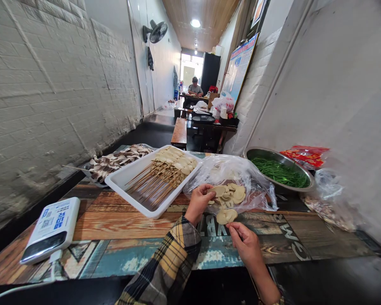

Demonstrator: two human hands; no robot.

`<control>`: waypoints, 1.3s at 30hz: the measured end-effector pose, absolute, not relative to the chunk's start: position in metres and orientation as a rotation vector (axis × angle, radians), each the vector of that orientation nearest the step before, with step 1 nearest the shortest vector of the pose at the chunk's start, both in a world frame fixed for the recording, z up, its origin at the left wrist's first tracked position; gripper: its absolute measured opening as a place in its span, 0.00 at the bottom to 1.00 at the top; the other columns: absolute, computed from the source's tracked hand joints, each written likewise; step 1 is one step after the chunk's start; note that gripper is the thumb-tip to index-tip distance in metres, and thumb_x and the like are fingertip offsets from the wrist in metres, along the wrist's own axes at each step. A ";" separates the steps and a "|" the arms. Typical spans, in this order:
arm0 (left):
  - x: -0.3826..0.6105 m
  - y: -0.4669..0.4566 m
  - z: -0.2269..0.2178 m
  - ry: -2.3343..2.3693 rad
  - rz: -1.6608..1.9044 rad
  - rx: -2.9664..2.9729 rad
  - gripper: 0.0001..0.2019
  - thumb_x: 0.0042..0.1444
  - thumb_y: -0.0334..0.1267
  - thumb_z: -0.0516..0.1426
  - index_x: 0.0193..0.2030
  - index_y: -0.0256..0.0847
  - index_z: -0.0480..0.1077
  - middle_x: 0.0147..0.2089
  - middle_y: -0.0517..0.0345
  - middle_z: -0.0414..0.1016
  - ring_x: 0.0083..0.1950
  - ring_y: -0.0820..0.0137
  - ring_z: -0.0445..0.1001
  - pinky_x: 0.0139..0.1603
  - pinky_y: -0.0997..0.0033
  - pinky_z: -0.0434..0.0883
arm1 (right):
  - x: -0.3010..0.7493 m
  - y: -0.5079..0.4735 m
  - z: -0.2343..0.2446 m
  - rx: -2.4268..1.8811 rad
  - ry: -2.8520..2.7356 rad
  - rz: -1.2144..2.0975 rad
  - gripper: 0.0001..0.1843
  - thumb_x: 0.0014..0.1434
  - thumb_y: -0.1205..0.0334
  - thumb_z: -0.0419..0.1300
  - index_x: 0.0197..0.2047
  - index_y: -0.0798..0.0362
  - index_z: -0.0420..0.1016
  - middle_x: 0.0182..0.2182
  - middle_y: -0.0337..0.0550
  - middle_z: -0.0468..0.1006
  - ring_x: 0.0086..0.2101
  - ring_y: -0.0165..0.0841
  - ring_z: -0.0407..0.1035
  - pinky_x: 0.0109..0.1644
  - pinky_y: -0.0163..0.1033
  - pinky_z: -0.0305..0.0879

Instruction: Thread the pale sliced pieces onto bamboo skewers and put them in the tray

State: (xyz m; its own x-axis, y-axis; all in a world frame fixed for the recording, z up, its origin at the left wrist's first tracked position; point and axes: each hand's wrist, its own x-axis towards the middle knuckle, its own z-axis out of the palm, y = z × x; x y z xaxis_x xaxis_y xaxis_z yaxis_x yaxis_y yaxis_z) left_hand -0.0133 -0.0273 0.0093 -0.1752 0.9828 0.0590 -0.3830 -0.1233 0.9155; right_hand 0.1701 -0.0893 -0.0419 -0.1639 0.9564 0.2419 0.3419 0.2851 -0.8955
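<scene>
Between thumb and fingers, my left hand (200,203) pinches a thin, pale round slice (217,191), its kind unclear. My right hand (245,241) is closed on a thin wooden skewer (222,204) that points up and away from me. A couple of pale slices (227,216) are threaded on it just above my right fingers. The skewer's tip reaches the slice in my left hand. Just beyond both hands, loose slices (235,195) lie on a clear plastic bag (238,169). To the left, a white tray (152,214) holds many skewers (160,178) loaded with similar slices.
Torn mushrooms (120,160) are heaped behind the tray. A metal bowl (309,183) of green chives (281,173) stands right, near a red packet (305,156). A white device (52,228) with a cable sits at left on the wood-patterned table (114,224). Another person (195,88) sits far back.
</scene>
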 end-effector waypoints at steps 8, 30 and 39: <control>-0.014 -0.028 0.010 0.969 1.560 0.895 0.09 0.40 0.35 0.64 0.30 0.36 0.72 0.26 0.61 0.73 0.25 0.76 0.69 0.29 0.76 0.65 | 0.169 -0.091 -0.036 -1.207 -1.641 0.884 0.19 0.59 0.50 0.57 0.32 0.56 0.80 0.18 0.38 0.73 0.17 0.27 0.62 0.21 0.30 0.59; -0.014 -0.026 0.006 0.989 1.552 0.916 0.09 0.41 0.36 0.64 0.29 0.37 0.71 0.26 0.61 0.72 0.26 0.75 0.69 0.29 0.76 0.65 | 0.172 -0.090 -0.043 -1.189 -1.656 0.927 0.21 0.60 0.47 0.56 0.34 0.57 0.80 0.18 0.38 0.71 0.17 0.28 0.62 0.21 0.31 0.59; -0.013 -0.027 0.005 0.978 1.570 0.883 0.09 0.40 0.34 0.64 0.29 0.36 0.71 0.27 0.62 0.72 0.26 0.76 0.68 0.29 0.76 0.66 | 0.172 -0.090 -0.043 -1.191 -1.686 0.862 0.19 0.59 0.48 0.57 0.35 0.55 0.81 0.21 0.40 0.76 0.19 0.29 0.65 0.23 0.31 0.61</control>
